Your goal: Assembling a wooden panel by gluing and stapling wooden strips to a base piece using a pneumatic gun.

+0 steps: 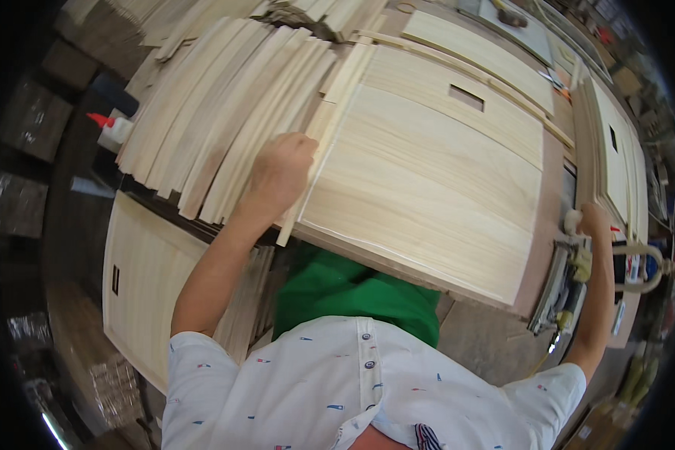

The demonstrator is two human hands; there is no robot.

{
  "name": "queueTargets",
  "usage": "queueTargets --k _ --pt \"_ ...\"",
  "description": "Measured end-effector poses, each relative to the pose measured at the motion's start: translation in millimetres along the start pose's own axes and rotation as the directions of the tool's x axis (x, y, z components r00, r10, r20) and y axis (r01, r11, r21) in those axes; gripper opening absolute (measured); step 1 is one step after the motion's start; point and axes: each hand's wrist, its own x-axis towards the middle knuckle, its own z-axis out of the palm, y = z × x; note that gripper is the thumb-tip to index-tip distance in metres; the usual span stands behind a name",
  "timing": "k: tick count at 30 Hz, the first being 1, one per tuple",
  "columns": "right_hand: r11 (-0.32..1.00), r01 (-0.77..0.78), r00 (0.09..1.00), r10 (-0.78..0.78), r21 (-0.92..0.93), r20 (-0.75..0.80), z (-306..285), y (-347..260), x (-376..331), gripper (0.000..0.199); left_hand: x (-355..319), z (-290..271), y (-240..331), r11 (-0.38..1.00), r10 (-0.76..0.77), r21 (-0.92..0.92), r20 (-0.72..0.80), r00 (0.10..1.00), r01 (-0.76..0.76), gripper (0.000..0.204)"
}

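Pale Wood: Strip [325, 124] Set Along a Panel [427, 199]

Panel laid flat on the brown bench [544, 247], between both hands and reaching almost to the near edge, presumably for firm support and easy access; strip lying along the panel's left side, beside a white line [319, 175], perhaps glue; left hand [283, 166] curled closed on the strip, apparently to keep it aligned, exact fingertip contact hidden; right hand [594, 220] closed around the top of an air tool [580, 264], likely a nailer, held apart from the panel, resting or lifted not clear; loose slats [225, 97] massed at left, probably for quick picking; red-tipped bottle [116, 131] just beyond.
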Motion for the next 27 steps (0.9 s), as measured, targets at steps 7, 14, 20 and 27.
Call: queueTargets --k 7,14,20,27 --pt "0.975 0.123 0.947 -0.06 0.184 -0.315 -41.4 -39.5 -8.0 0.027 10.7 -43.6 -52.2 0.897 -0.235 0.342 -0.167 0.957 0.28 0.033" --pt "0.732 0.313 0.859 0.054 0.606 -0.509 -59.5 -117.0 -79.1 0.032 21.3 -34.8 -78.3 0.888 -0.331 0.295 -0.12 0.936 0.352 0.033" --pt "0.567 0.218 0.919 0.156 0.795 -0.363 -39.0 -134.6 -139.9 0.03 25.0 -32.5 -84.1 0.889 -0.352 0.275 -0.1 0.931 0.366 0.031" --pt "0.379 0.147 0.926 0.272 0.914 -0.262 -10.1 -126.4 -155.7 0.029 27.0 -33.7 -84.2 0.898 -0.325 0.275 -0.111 0.939 0.343 0.029"
